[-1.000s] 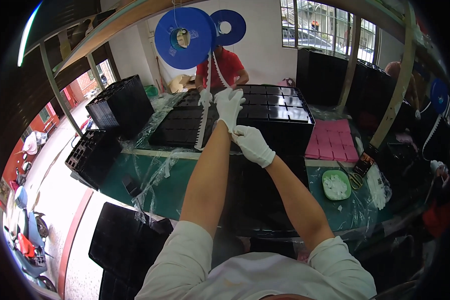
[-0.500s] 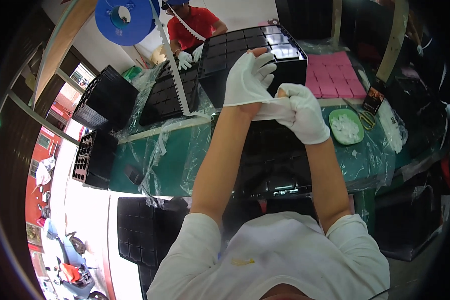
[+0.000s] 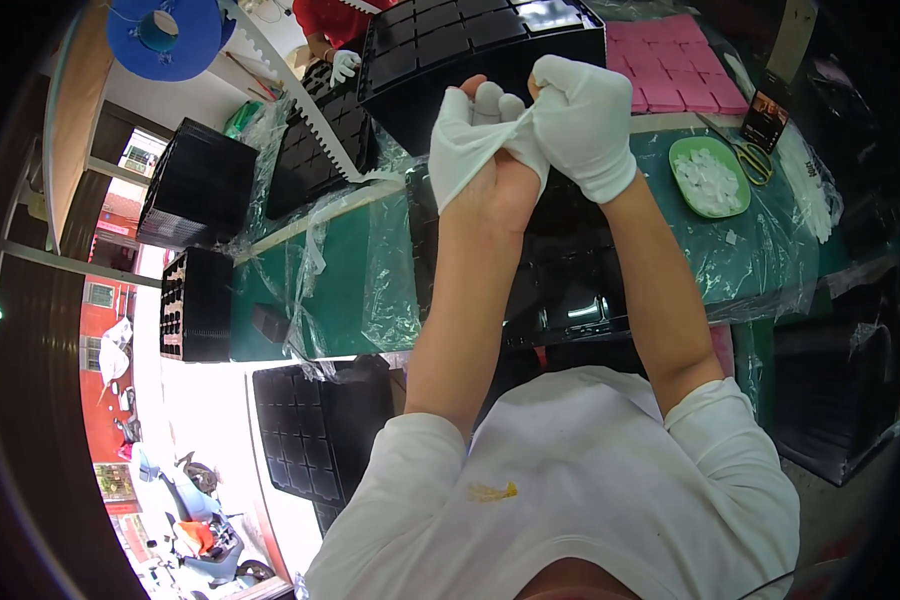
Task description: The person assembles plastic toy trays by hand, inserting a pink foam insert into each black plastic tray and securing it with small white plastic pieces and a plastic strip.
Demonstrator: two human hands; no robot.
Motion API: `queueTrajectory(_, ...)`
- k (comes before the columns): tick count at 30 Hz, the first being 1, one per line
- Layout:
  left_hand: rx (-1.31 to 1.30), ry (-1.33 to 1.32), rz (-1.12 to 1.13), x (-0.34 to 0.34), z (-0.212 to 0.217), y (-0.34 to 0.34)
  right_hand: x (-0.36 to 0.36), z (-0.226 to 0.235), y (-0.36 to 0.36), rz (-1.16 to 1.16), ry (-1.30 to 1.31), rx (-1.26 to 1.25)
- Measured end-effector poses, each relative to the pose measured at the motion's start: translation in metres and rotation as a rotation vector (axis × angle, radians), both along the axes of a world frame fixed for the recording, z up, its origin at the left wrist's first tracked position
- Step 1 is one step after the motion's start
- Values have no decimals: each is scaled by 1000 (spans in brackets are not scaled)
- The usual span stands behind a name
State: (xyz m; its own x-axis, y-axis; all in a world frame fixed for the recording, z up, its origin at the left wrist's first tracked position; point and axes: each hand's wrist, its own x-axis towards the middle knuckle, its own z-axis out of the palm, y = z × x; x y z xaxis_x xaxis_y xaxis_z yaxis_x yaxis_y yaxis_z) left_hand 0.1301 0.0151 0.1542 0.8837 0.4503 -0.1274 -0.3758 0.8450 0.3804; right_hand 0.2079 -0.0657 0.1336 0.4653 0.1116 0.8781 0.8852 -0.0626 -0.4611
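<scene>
The white glove (image 3: 467, 150) sits partway on the left hand (image 3: 490, 165), raised above the middle of the tabletop (image 3: 320, 290); its cuff is stretched sideways and the bare heel of the palm shows below it. The left hand's fingers point up, loosely spread inside the fabric, gripping nothing. Just to its right, touching it, the right hand (image 3: 580, 120), fully gloved in white, is closed in a pinch on the stretched cuff. Under both hands a stack of black trays (image 3: 570, 290) lies on clear plastic sheeting over the green tabletop. Toward the tabletop's right edge stands a green dish (image 3: 710, 178) of small white pieces, with pink trays (image 3: 670, 70) near the far right corner.
</scene>
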Motion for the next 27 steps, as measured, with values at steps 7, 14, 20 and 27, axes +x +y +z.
queueTrajectory(7, 212, 48, 353, -4, 0, -2, -42, -22, -4, 59, -22, -24)
queueTrajectory(14, 2353, 783, 480, 11, -21, 14, -59, -26, -26, 197, -337, -133)
queueTrajectory(20, 2727, 1130, 69, 10, -34, 24, -60, -49, -25, -18, -267, -297)
queueTrajectory(27, 2763, 806, 213, 1, -37, 17, -39, -54, -37, -153, -245, -226)
